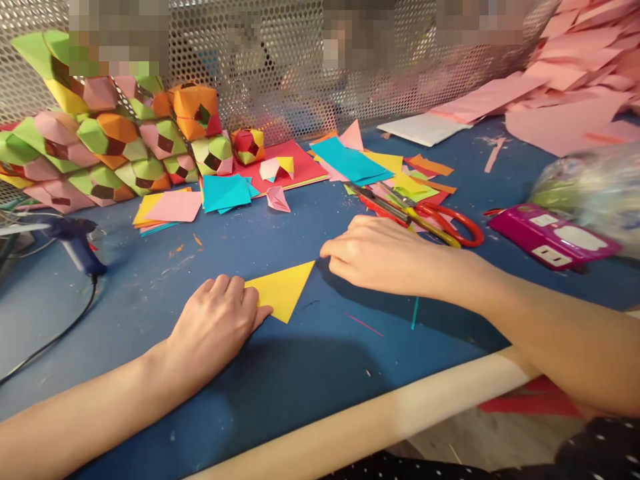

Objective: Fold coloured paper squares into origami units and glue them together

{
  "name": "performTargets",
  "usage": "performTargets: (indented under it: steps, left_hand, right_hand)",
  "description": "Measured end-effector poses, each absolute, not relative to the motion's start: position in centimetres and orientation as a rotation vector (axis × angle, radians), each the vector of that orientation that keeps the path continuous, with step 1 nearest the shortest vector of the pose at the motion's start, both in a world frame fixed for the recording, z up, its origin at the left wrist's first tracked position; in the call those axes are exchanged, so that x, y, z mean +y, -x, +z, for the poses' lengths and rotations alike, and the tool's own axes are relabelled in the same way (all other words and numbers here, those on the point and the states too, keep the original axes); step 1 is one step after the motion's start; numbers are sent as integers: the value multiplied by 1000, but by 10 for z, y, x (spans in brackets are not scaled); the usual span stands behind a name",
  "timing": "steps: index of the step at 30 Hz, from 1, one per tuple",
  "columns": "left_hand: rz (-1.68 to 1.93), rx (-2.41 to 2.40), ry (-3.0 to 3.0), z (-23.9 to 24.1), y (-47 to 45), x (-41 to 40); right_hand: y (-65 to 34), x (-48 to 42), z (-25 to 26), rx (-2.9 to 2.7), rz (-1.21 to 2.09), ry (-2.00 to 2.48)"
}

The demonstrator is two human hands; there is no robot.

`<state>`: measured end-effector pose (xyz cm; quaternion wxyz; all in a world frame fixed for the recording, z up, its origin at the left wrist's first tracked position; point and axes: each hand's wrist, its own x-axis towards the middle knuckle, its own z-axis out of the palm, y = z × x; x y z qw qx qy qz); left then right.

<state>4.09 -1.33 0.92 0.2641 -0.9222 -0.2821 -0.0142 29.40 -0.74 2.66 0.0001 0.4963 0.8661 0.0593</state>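
A yellow paper folded into a triangle (285, 288) lies on the blue tabletop (310, 373). My left hand (215, 327) rests palm down on its left part, fingers curled and pressing the paper flat. My right hand (380, 253) lies just right of the triangle's upper tip, fingers curled downward onto the table; I see nothing held in it. Red and yellow handled scissors (425, 217) lie just behind my right hand.
Loose coloured paper squares (225, 192) and a red sheet (295, 163) lie behind. Folded paper cubes (115, 140) stack at back left against a perforated metal screen (300, 67). A blue glue gun (75, 243) sits left, a magenta box (550, 237) right, pink paper piles (575, 73) far right.
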Motion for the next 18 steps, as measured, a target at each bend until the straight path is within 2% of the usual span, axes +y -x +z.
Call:
performTargets:
  steps: [6, 13, 18]
  left_hand:
    - [-48, -877, 2615, 15, -43, -8]
    - [-347, -1149, 3000, 6, -44, -2]
    - [-457, -1157, 3043, 2, -45, -1]
  right_hand:
    - [-285, 2, 5, 2876, -210, -1854]
    - [-265, 0, -11, 3238, -955, -1729]
    - [-259, -2, -8, 3118, -1483, -1735]
